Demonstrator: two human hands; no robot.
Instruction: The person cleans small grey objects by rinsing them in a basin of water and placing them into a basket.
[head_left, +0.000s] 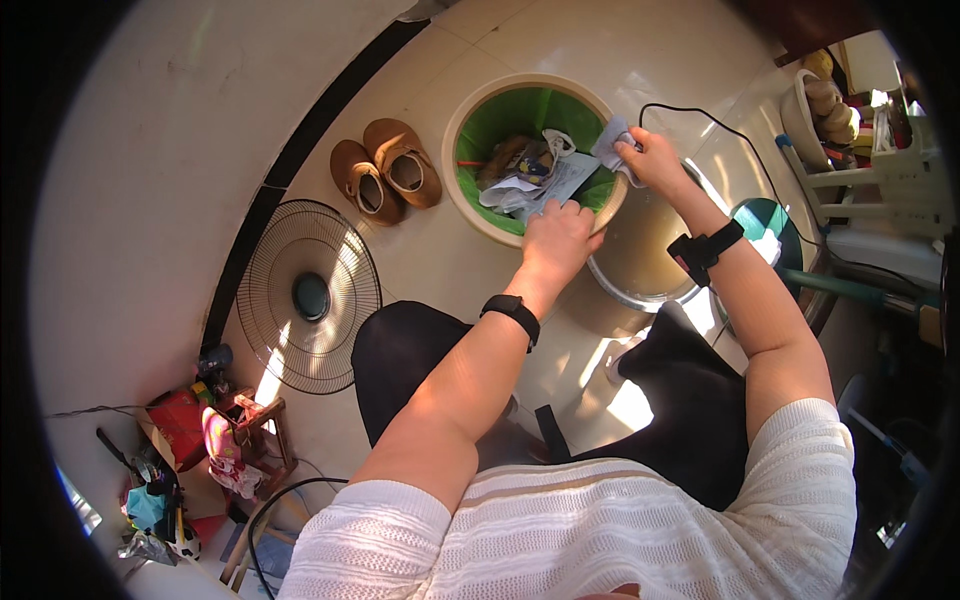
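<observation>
My left hand grips the near rim of a round trash bin, thumb on the outside. A green bag lines the bin, and crumpled plastic, papers and wrappers lie inside. The bin looks tilted toward me. In my right hand is a folded grey cloth, held at the bin's right rim; whether it presses on the rim is hard to tell. Below my right forearm stands a metal basin of cloudy brownish water, partly hidden by the bin and my arm.
Brown shoes sit left of the bin. A round fan grille is by the wall's black baseboard. At right are a green pole, a black cable and a white rack. A small wooden stool stands lower left.
</observation>
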